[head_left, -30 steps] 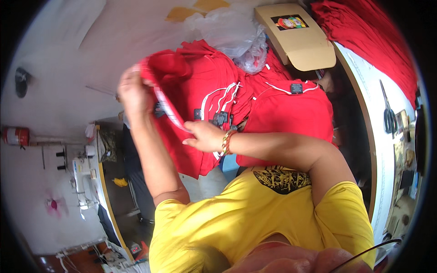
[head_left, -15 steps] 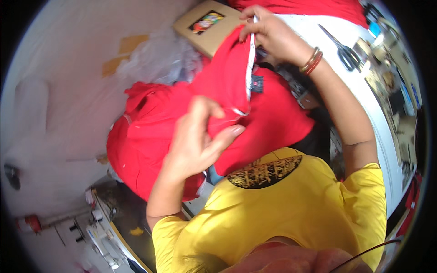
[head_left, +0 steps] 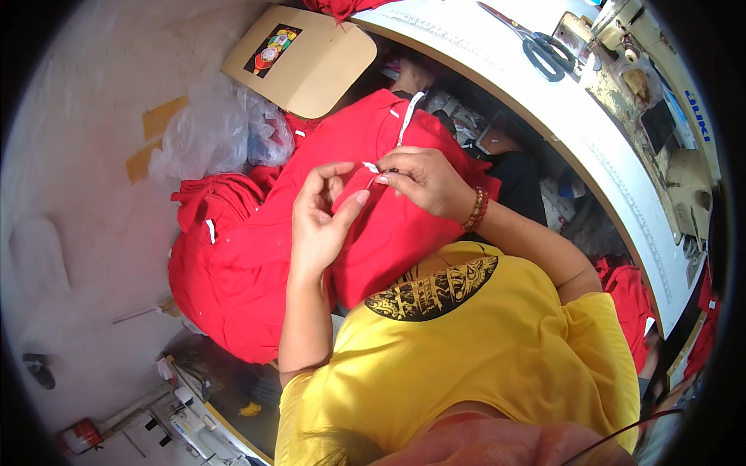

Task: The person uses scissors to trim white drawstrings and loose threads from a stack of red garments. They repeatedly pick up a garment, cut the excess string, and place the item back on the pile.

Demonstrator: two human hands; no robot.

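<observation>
While the red garment (head_left: 388, 225) lies bunched across the lap, its small white tag (head_left: 371, 167) sits between both hands. Right hand (head_left: 423, 180) fingers pinch the tag's right end; left hand (head_left: 322, 221) hovers just left, fingers loosely open, thumb nearest it.

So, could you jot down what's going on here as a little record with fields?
Left hand: left hand rests on the red garment, fingers curled, thumb raised
Right hand: right hand pinches a small white tag at the garment's edge
Wrist: beaded bracelet on the right wrist
Pile: more red garments heaped at the person's left
Behind: clear plastic bag, tan cardboard panel
Worktable: white table with scissors lying on it
Clothing: yellow shirt
</observation>
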